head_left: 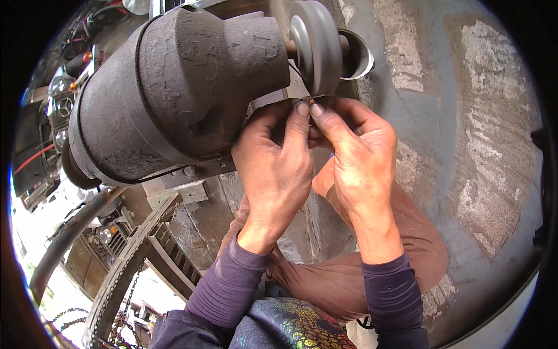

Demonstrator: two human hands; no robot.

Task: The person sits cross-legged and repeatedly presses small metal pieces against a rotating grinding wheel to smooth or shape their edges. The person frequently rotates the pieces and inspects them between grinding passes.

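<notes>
Just below a grey grinding wheel [325,52], both of my hands meet with their thumbtips side by side. A small copper-coloured piece [311,101] shows between them, close under the wheel's lower rim; whether it touches cannot be made out. My left hand [276,154] is closed in a pinch, thumb against curled fingers. My right hand [363,148] pinches from the other side, its thumb lying along the piece. The fingers hide most of what is held. To the left, a large dark motor housing [186,81] carries the wheel on its shaft [289,49].
An open round metal guard or tube [357,58] sits right of the wheel. A metal bracket [189,195] lies under the motor. At the lower left are a chain [125,296] and a curved bar [70,238]. The worn grey wall [433,116] has rough patches.
</notes>
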